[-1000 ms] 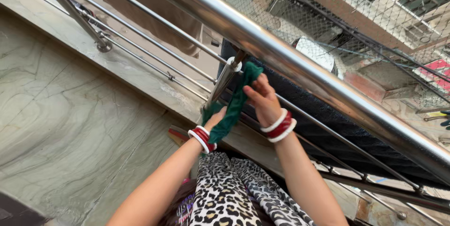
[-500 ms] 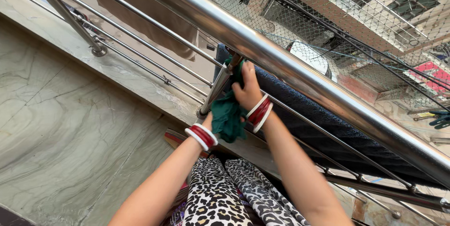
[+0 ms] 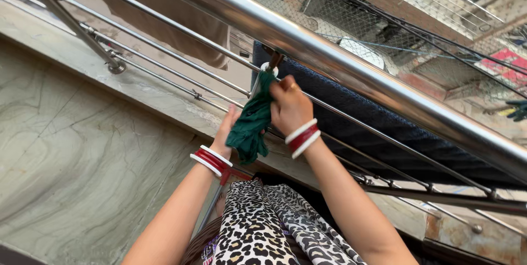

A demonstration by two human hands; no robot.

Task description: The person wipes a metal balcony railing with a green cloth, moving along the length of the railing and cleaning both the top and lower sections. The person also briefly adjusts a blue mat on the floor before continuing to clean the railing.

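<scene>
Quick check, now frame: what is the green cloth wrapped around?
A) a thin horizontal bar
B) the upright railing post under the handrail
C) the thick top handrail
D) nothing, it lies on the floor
B: the green cloth is bunched around the upright railing post, with the right hand gripping it and the left hand beside it.

I see a dark green cloth, crumpled and bunched, wrapped round the steel baluster post just under the top handrail. Its upper end presses against the post near the white collar; the lower folds hang loose.
</scene>
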